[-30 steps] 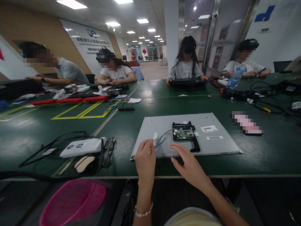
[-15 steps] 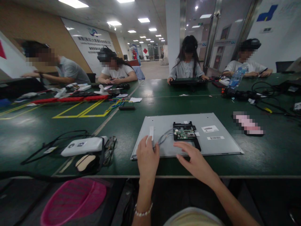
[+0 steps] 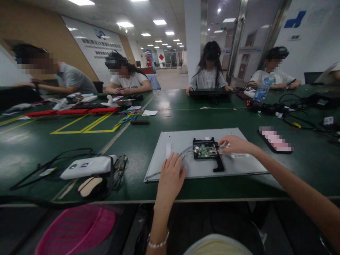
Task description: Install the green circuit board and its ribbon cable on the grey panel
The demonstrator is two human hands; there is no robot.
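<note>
A flat grey metal panel [image 3: 245,164], like the back of a screen, lies on the green table in front of me. A green circuit board [image 3: 204,150] sits in a black bracket [image 3: 218,164] on its middle, and thin grey cables [image 3: 183,152] run left from the board. My left hand [image 3: 171,173] rests on the panel's front left part, fingers stretched out beside the cables, holding nothing. My right hand [image 3: 235,144] is at the bracket's right edge with its fingers curled together; what lies between the fingertips is too small to make out.
A phone [image 3: 275,140] lies to the panel's right. At the left are a white power bank [image 3: 86,167], a mouse [image 3: 91,186], glasses [image 3: 120,168] and black cables. A pink basket [image 3: 77,226] stands below the table edge. Several people sit across the table; a water bottle [image 3: 262,88] stands far right.
My right hand has moved right and away from me, from the bracket's front to its right edge, its fingers closing. My left hand has lowered slightly, fingers flatter. The view has shifted a little.
</note>
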